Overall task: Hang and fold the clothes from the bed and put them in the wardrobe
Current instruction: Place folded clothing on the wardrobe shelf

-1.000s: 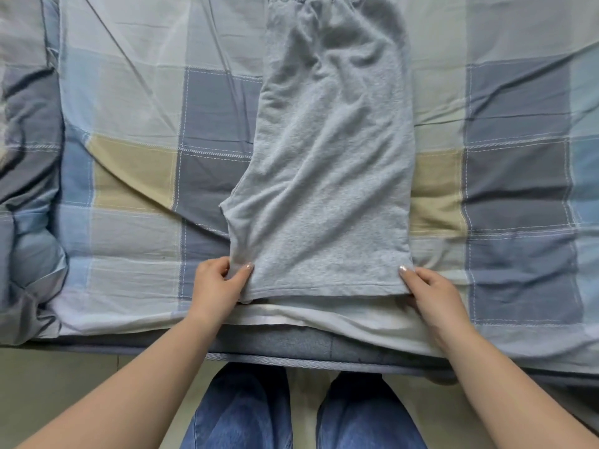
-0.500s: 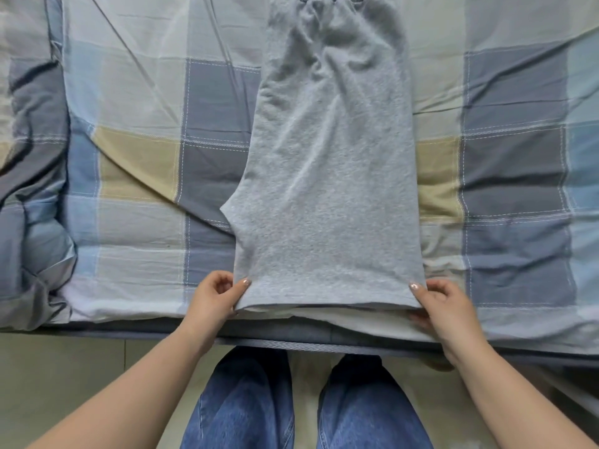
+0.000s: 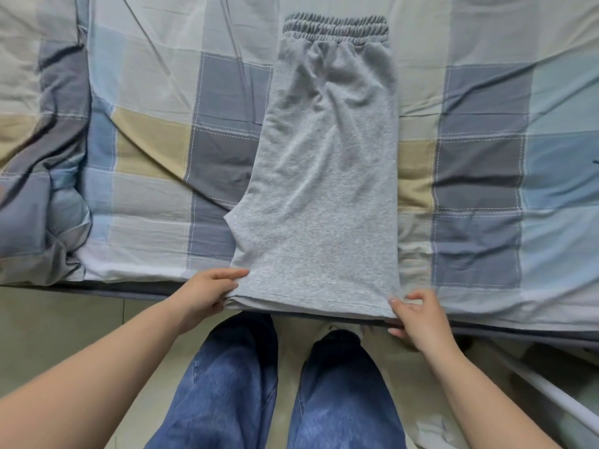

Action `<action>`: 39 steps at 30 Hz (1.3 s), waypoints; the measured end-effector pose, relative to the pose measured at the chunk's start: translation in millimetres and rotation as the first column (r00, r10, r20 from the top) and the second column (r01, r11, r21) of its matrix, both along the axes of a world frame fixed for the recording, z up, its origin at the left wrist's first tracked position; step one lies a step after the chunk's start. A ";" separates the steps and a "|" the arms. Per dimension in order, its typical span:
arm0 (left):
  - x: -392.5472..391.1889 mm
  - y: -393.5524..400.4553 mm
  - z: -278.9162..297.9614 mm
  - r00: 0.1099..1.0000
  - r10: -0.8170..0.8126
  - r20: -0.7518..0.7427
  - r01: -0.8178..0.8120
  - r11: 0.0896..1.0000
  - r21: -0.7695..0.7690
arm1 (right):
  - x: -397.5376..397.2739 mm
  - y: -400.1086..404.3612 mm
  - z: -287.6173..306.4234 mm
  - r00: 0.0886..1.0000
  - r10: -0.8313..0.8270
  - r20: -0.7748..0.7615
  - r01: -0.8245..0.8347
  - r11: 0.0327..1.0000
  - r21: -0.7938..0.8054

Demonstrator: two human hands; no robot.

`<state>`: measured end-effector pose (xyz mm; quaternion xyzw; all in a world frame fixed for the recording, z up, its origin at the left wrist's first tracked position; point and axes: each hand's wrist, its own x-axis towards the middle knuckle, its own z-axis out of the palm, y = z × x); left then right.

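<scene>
Grey sweat shorts (image 3: 321, 189) lie folded in half lengthwise on the checked bedsheet (image 3: 155, 147), elastic waistband (image 3: 335, 29) at the far end, leg hem at the bed's front edge. My left hand (image 3: 207, 293) pinches the hem's left corner, thumb on top of the cloth. At the hem's right corner my right hand (image 3: 418, 314) pinches the cloth, its fingers curled under the edge. The hem reaches slightly over the mattress edge.
A rumpled duvet (image 3: 39, 176) in the same check pattern bunches along the bed's left side. My legs in blue jeans (image 3: 282, 390) stand on the pale floor right against the bed. A white rail (image 3: 547, 393) runs low at the right.
Both hands drew the hem toward me, from on the sheet to the mattress edge. The shorts slid along and lie straighter, and the waistband has come into view at the top.
</scene>
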<state>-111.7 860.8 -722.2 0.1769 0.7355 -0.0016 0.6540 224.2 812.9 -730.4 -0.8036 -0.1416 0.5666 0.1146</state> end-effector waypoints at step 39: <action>87.2 338.3 -45.9 0.966 -0.077 -0.247 0.245 0.573 0.782 | -44.1 375.7 -28.2 0.940 0.334 0.071 -0.311 0.751 0.582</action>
